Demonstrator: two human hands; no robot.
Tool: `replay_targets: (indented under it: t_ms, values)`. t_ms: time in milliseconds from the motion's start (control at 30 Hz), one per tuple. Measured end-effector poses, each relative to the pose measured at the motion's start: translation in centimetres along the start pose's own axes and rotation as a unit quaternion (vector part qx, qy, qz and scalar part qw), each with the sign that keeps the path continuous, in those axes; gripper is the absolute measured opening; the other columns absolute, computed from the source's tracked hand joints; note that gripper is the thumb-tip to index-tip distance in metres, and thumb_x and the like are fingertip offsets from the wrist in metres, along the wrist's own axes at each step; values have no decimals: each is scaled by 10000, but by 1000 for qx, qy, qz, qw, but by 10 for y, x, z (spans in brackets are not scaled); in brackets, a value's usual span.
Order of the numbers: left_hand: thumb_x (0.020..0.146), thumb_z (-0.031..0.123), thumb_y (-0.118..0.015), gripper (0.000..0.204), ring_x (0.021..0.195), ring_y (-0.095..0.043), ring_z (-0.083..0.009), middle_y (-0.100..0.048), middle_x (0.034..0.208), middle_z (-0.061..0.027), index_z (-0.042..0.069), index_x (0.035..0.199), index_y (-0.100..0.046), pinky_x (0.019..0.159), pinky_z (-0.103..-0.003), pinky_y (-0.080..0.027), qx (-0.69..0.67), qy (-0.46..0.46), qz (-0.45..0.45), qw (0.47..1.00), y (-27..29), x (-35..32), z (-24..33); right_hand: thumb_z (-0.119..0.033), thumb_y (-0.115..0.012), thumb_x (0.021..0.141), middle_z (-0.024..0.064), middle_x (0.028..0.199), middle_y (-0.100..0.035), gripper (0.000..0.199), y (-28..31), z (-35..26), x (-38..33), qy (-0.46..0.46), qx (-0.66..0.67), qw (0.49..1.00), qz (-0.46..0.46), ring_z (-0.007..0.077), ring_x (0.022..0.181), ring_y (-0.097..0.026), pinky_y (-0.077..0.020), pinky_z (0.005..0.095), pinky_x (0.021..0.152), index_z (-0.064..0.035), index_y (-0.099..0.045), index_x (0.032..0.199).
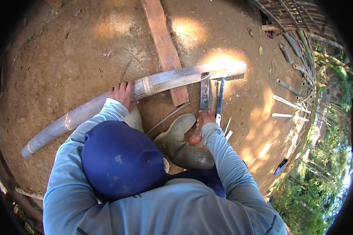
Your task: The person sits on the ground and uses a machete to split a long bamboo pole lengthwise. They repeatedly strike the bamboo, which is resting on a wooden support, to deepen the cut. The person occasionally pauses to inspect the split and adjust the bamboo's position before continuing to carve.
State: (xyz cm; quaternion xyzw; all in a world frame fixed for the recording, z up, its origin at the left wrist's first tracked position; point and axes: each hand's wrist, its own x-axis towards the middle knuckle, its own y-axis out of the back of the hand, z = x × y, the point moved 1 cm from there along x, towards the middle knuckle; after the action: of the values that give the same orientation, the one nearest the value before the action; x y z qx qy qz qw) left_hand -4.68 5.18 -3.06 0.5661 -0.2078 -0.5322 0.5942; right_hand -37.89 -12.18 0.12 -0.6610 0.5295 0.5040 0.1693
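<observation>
A long, thick bamboo pole lies across the ground in front of me, resting over a wooden plank. My left hand is pressed on top of its middle, fingers bent over the curve near a node. My right hand is closed around the grip of a machete, whose dark blade reaches up to the pole near its right end. A reddish piece shows just below that hand; I cannot tell what it is. Beside the machete is a narrow blue blade with a pale lower end.
The reddish plank runs away from me under the pole. My rubber boot is close to the right hand. Cut bamboo pieces and pale split strips lie at the right, near a slatted bamboo structure and greenery.
</observation>
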Motion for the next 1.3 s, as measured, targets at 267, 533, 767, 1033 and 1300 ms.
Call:
replay_targets:
  t_ms: [267, 533, 767, 1033, 1300]
  values:
    - [751, 416, -832, 888, 1198, -594, -373, -569, 1323, -187, 70, 1458, -419, 1017, -504, -479, -5, -10, 4, 1000, 3, 1, -3, -241, -611, 943, 78, 687, -532, 200, 53, -19, 21, 6, 17, 999, 43, 234, 474, -496, -408, 447, 417, -175, -522, 1109]
    - [768, 394, -826, 852, 1202, -589, -351, -578, 1299, -165, 70, 1446, -423, 1019, -504, -472, 14, -5, 12, 1000, -1, -1, -2, -255, -622, 940, 80, 715, -537, 196, 38, -20, 11, -23, -17, 998, 49, 232, 509, -501, -421, 446, 451, -197, -505, 1085]
    - [758, 402, -822, 874, 1216, -567, -391, -555, 1332, -193, 61, 1452, -415, 1039, -519, -455, -3, 5, -13, 1000, 2, 2, 1, -236, -625, 934, 87, 675, -514, 199, 36, -21, -2, -39, 18, 999, 31, 242, 488, -488, -393, 463, 424, -176, -494, 1072]
    - [756, 427, -821, 892, 1201, -577, -386, -580, 1293, -185, 65, 1460, -410, 1027, -515, -461, 10, -1, 5, 1000, -1, 1, -2, -251, -608, 940, 85, 700, -528, 212, 24, -14, -13, -23, -19, 1000, 9, 233, 499, -490, -410, 454, 443, -191, -482, 1100]
    - [828, 611, -704, 816, 1120, -634, -384, -626, 1221, -182, 77, 1407, -491, 975, -514, -500, 14, -6, 38, 999, -3, 4, -4, -207, -598, 953, 98, 677, -535, 209, 13, -13, -34, -45, -19, 999, -14, 241, 480, -498, -420, 460, 423, -156, -482, 1119]
